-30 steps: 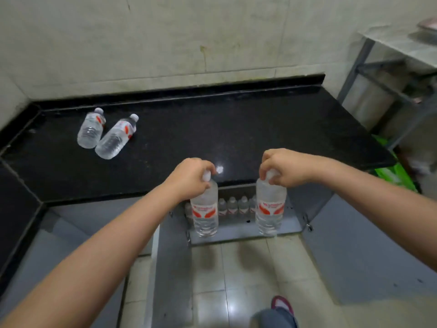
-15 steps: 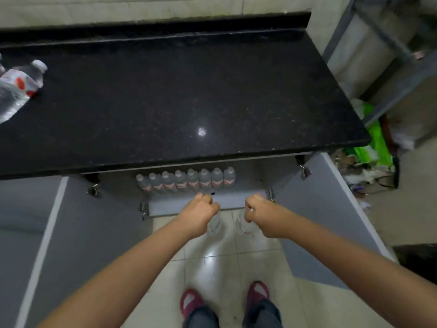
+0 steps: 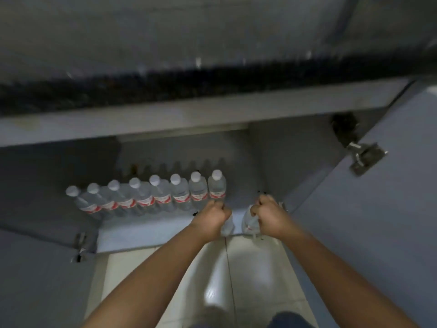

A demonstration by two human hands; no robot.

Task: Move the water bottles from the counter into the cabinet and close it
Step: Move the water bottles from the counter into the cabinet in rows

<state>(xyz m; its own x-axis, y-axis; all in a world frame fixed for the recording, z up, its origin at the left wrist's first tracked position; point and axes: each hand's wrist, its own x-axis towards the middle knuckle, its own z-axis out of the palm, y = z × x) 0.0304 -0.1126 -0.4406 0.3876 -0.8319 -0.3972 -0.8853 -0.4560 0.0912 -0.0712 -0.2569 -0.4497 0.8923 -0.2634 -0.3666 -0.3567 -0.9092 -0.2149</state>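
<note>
Both hands (image 3: 241, 215) grip bottles (image 3: 248, 222) at the cabinet shelf (image 3: 146, 233) front edge.

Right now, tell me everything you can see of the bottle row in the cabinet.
The bottle row is eight clear plastic water bottles with white caps and red-and-white labels. They stand upright, side by side and close together, on the cabinet floor towards the back, running from the left to about the middle. All are capped and look full. The left hand, gripping another bottle, is just in front of the row's right end; whether it touches the row is unclear.
</note>
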